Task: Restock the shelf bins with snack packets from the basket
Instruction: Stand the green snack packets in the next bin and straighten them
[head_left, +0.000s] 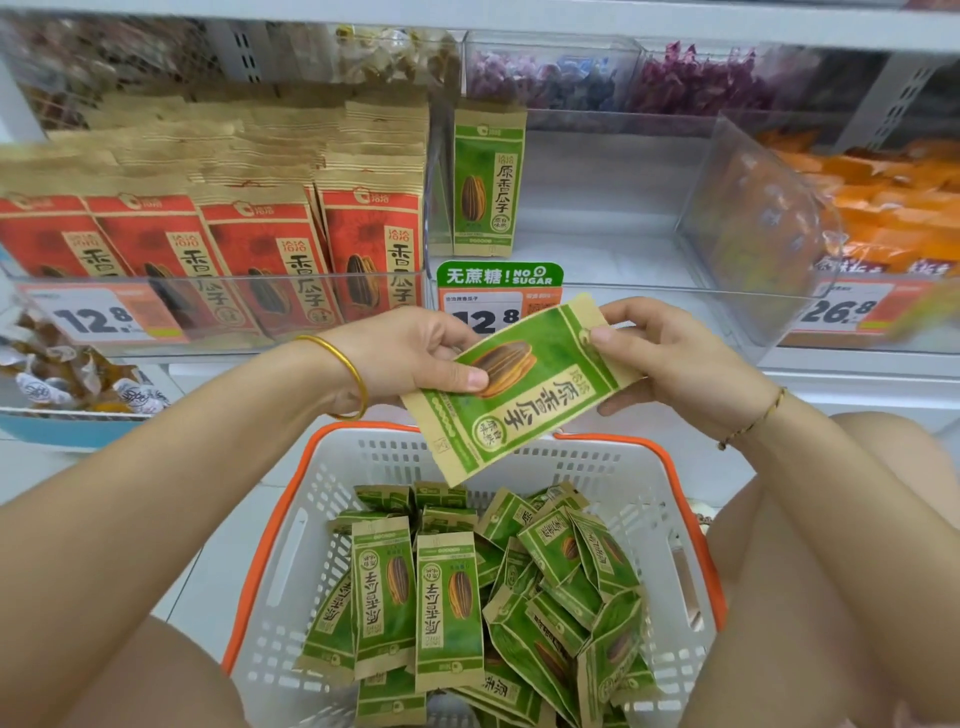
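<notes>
A green sunflower-seed packet (519, 389) is held tilted above the basket, in front of the shelf edge. My left hand (410, 358) pinches its left side with the thumb on its face. At the packet's upper right corner my right hand (670, 358) pinches it. Below, a white basket with an orange rim (291, 519) holds several more green packets (447, 608). In the clear middle shelf bin (597, 244) stands one green packet (488, 182) upright against the left wall; the rest of that bin is bare.
The left bin (208, 291) is packed with red seed packets (260, 249). An orange-snack bin (883, 208) sits at the right. Price tags hang along the shelf front (498, 301). Wrapped sweets (67, 384) lie on the lower left shelf. My knees flank the basket.
</notes>
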